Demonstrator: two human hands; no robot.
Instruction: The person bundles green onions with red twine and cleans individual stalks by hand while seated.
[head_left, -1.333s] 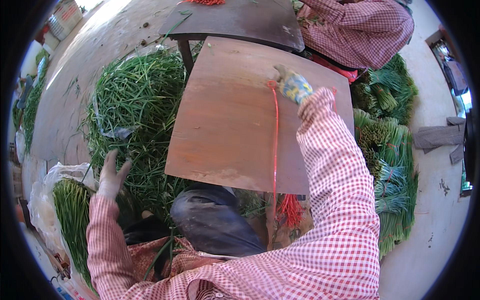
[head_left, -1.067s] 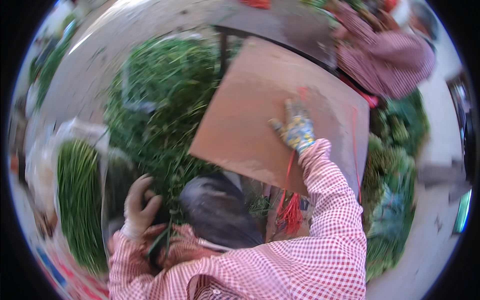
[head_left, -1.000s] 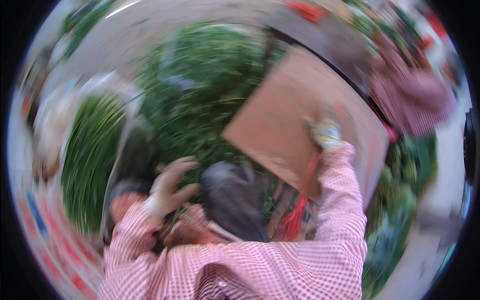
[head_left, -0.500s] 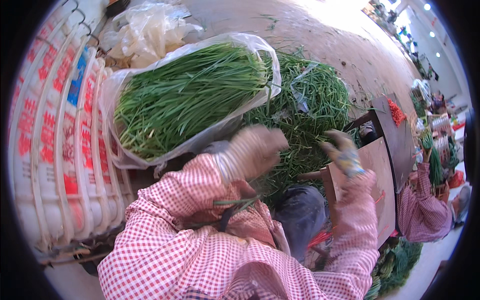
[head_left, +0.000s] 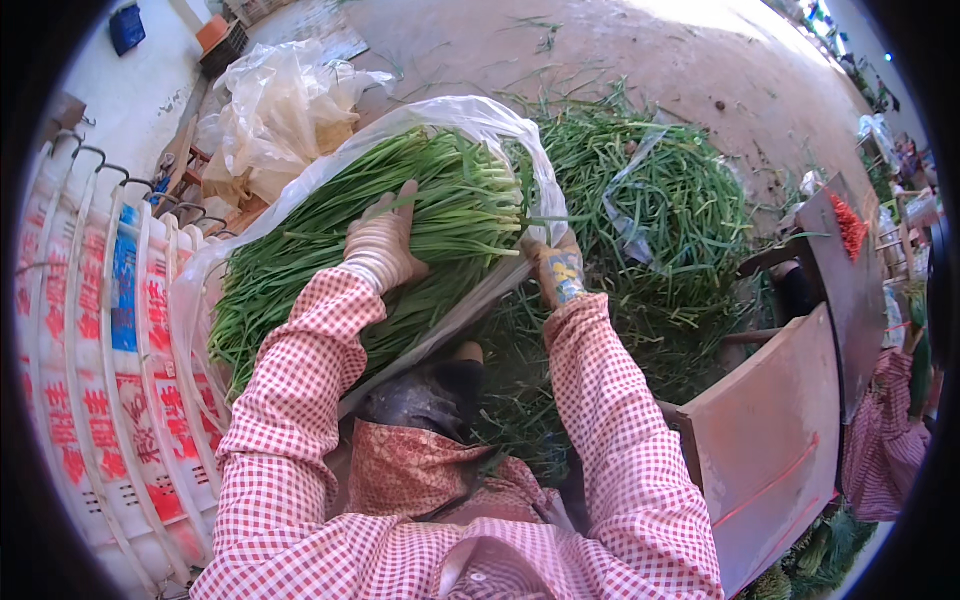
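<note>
A large clear plastic bag lies open in front of me, filled with long green chives. My left hand, in a pale glove, rests flat on top of the chives with its fingers spread. My right hand, in a patterned glove, grips the bag's edge and the chive ends at the bag's right side. Both forearms wear red-and-white checked sleeves.
A loose heap of chives covers the floor to the right. A brown board table stands at lower right, a person in a checked sleeve beyond it. Printed white sacks line the left; crumpled plastic lies behind.
My view has swung left from the board table to the bag of chives. My right hand left the red string on the table, and both hands have come onto the bag.
</note>
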